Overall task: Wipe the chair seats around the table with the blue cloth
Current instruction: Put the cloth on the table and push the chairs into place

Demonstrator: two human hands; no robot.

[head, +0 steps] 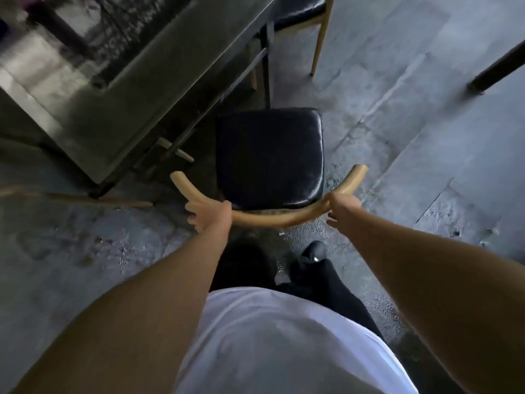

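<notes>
A chair with a black cushioned seat point(270, 155) and a curved wooden backrest point(272, 218) stands in front of me, beside the corner of the dark table point(136, 89). My left hand point(207, 216) grips the backrest on its left side. My right hand point(341, 209) grips it on the right side. Both arms reach straight out over the rail. No blue cloth shows anywhere in the head view.
A second black-seated chair point(301, 9) with wooden legs stands at the table's far side. Another chair's wooden parts point(71, 196) lie at the left under the table edge. A dark furniture leg point(497, 69) is at the upper right. The floor is grey concrete.
</notes>
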